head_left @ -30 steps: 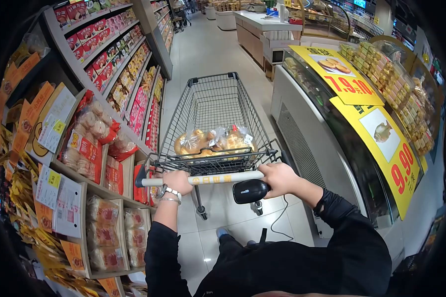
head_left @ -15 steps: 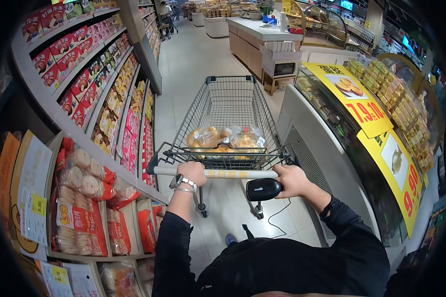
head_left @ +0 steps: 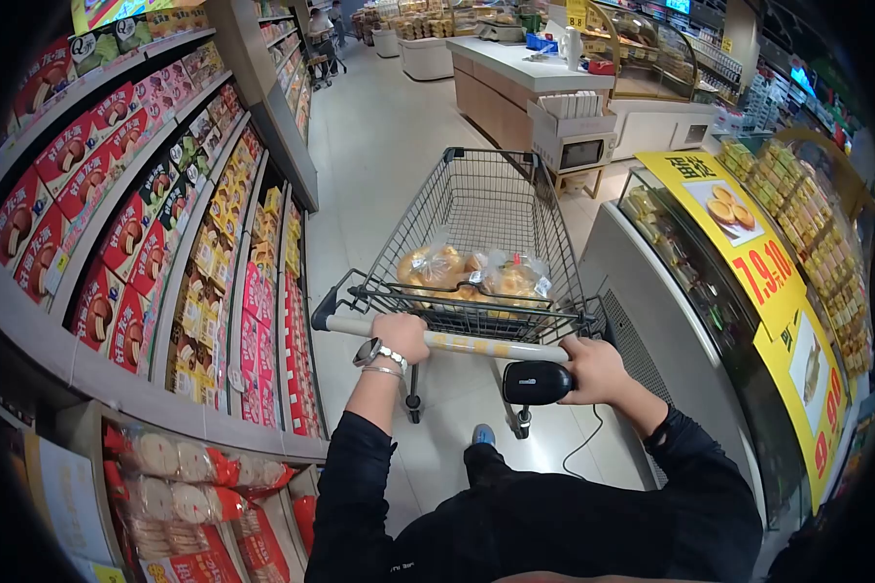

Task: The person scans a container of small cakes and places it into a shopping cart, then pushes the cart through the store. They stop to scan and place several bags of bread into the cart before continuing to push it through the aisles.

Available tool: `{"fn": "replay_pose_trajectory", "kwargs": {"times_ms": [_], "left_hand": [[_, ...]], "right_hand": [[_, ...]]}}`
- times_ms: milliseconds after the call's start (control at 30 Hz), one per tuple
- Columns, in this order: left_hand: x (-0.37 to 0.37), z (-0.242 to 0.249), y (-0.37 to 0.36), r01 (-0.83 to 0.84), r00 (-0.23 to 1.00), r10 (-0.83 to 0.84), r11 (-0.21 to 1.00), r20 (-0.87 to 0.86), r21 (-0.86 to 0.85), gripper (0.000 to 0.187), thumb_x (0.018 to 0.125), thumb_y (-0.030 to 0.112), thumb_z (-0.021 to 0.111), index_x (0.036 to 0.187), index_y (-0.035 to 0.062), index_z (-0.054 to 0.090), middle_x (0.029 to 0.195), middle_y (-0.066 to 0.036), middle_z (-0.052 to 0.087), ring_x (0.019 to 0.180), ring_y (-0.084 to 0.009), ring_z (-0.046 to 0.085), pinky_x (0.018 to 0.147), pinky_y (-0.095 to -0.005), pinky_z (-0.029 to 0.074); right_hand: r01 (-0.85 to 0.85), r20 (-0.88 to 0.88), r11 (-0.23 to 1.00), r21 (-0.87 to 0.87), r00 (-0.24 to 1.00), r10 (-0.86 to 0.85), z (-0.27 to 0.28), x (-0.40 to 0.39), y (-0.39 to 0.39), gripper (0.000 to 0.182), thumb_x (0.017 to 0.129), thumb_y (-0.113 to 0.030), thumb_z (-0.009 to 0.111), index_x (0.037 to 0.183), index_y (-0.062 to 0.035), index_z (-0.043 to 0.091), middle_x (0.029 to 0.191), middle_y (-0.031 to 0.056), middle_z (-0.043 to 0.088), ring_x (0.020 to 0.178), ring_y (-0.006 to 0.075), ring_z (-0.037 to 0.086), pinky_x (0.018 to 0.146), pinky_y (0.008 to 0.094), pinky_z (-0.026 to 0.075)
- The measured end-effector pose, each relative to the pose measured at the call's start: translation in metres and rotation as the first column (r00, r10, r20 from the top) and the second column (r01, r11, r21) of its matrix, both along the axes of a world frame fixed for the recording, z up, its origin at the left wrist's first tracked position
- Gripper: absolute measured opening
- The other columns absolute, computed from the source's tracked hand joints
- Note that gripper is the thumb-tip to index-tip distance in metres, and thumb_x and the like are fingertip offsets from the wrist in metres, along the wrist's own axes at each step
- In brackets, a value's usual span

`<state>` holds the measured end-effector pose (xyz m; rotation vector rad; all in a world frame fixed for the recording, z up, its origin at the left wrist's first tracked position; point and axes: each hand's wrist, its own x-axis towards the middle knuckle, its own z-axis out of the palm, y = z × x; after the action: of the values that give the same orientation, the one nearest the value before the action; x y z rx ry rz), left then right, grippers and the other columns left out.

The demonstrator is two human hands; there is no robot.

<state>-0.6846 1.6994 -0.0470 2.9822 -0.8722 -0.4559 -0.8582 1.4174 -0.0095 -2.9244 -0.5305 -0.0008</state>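
Note:
Ahead of me is a black wire shopping cart (head_left: 486, 199) with a pale handlebar. My left hand (head_left: 402, 338) is wrapped round the left part of the bar, with a watch and a bracelet on that wrist. My right hand (head_left: 596, 371) grips the bar's right end. A black oval device (head_left: 538, 383) sits beside the right hand, under the bar; a thin cable hangs below it. Clear bags of bread (head_left: 433, 265) lie at the near end of the basket, and another bread bag (head_left: 517, 279) is to their right.
Shelves of red snack boxes (head_left: 73, 155) line the left, above packaged round flatbreads (head_left: 180, 500). On the right runs a display case with yellow price signs (head_left: 739, 228). A white-topped counter (head_left: 530, 66) and a microwave (head_left: 581, 153) stand ahead right. Aisle floor (head_left: 389, 107) stretches forward; people stand far off.
I have moved forward along the aisle with the cart, which now sits further right in view and slightly turned. Both hands keep their hold. A blue shoe shows more fully below.

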Motion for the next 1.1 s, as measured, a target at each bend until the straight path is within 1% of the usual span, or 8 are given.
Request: {"fn": "replay_pose_trajectory", "kwargs": {"times_ms": [233, 367, 467, 833, 900, 933, 1033, 1100], "left_hand": [[0.117, -0.016, -0.021, 0.061, 0.998, -0.061, 0.996, -0.001, 0.062, 0.022, 0.064, 0.022, 0.061, 0.083, 0.0197, 0.070, 0.080, -0.006, 0.067, 0.081, -0.0229, 0.065, 0.074, -0.0382, 0.046], [0.177, -0.027, -0.029, 0.106, 0.994, -0.106, 0.991, -0.001, 0.080, 0.022, 0.064, 0.022, 0.060, 0.084, 0.0206, 0.070, 0.079, -0.005, 0.067, 0.080, -0.0229, 0.065, 0.073, -0.0374, 0.046], [0.214, -0.035, -0.027, 0.156, 0.987, -0.157, 0.987, 0.032, 0.023, 0.016, 0.065, 0.020, 0.057, 0.075, 0.0198, 0.069, 0.071, -0.006, 0.065, 0.072, -0.0255, 0.064, 0.068, -0.0392, 0.045], [0.374, -0.064, -0.046, 0.376, 0.921, -0.374, 0.927, 0.105, 0.003, 0.016, 0.063, 0.022, 0.060, 0.076, 0.0227, 0.070, 0.069, -0.004, 0.065, 0.073, -0.0237, 0.064, 0.067, -0.0387, 0.047], [0.400, -0.071, -0.047, 0.399, 0.914, -0.397, 0.917, 0.080, -0.002, 0.015, 0.064, 0.022, 0.060, 0.076, 0.0222, 0.070, 0.070, -0.004, 0.065, 0.074, -0.0241, 0.064, 0.067, -0.0387, 0.046], [0.414, -0.074, -0.046, 0.434, 0.897, -0.429, 0.900, 0.107, -0.027, 0.015, 0.062, 0.022, 0.060, 0.073, 0.0204, 0.070, 0.068, -0.006, 0.064, 0.072, -0.0257, 0.064, 0.065, -0.0390, 0.047], [0.455, -0.078, -0.047, 0.511, 0.856, -0.501, 0.858, 0.131, -0.058, 0.014, 0.059, 0.021, 0.061, 0.070, 0.0187, 0.069, 0.067, -0.007, 0.064, 0.071, -0.0272, 0.063, 0.063, -0.0397, 0.046], [0.478, -0.079, -0.053, 0.549, 0.831, -0.543, 0.836, 0.124, -0.016, 0.013, 0.065, 0.023, 0.061, 0.074, 0.0216, 0.069, 0.070, -0.004, 0.065, 0.075, -0.0241, 0.063, 0.069, -0.0386, 0.045]], "right_hand": [[0.074, -0.039, 0.997, 0.006, 0.997, -0.074, -0.015, 0.101, -0.010, 0.035, 0.055, -0.045, 0.070, 0.068, -0.0134, 0.067, 0.081, 0.0083, 0.048, 0.073, 0.0257, 0.055, 0.063, 0.0380, 0.046], [0.102, -0.014, 0.995, 0.017, 0.995, -0.102, -0.019, 0.148, -0.008, 0.033, 0.055, -0.043, 0.071, 0.073, -0.0162, 0.069, 0.081, 0.0072, 0.047, 0.073, 0.0241, 0.055, 0.061, 0.0379, 0.046], [0.117, -0.003, 0.993, 0.015, 0.993, -0.117, -0.029, 0.178, -0.003, 0.032, 0.055, -0.043, 0.071, 0.073, -0.0168, 0.070, 0.081, 0.0069, 0.047, 0.074, 0.0233, 0.054, 0.060, 0.0376, 0.045], [0.329, 0.012, 0.944, 0.018, 0.944, -0.330, -0.049, 0.288, 0.029, 0.033, 0.057, -0.043, 0.072, 0.076, -0.0174, 0.069, 0.087, 0.0073, 0.051, 0.071, 0.0254, 0.055, 0.060, 0.0386, 0.045], [0.368, -0.019, 0.929, 0.036, 0.930, -0.367, -0.058, 0.308, 0.037, 0.032, 0.057, -0.043, 0.072, 0.077, -0.0186, 0.069, 0.086, 0.0078, 0.051, 0.070, 0.0260, 0.056, 0.059, 0.0391, 0.045], [0.407, -0.049, 0.913, 0.020, 0.912, -0.406, -0.057, 0.316, 0.046, 0.033, 0.056, -0.043, 0.072, 0.077, -0.0184, 0.070, 0.084, 0.0074, 0.049, 0.076, 0.0248, 0.055, 0.061, 0.0386, 0.046], [0.463, -0.008, 0.886, 0.032, 0.886, -0.463, -0.063, 0.341, 0.068, 0.034, 0.056, -0.042, 0.072, 0.081, -0.0192, 0.070, 0.086, 0.0076, 0.050, 0.076, 0.0248, 0.055, 0.062, 0.0387, 0.045], [0.502, -0.011, 0.865, 0.024, 0.865, -0.501, -0.067, 0.355, 0.079, 0.035, 0.056, -0.042, 0.072, 0.083, -0.0198, 0.070, 0.087, 0.0080, 0.050, 0.076, 0.0249, 0.055, 0.062, 0.0388, 0.046]]}}
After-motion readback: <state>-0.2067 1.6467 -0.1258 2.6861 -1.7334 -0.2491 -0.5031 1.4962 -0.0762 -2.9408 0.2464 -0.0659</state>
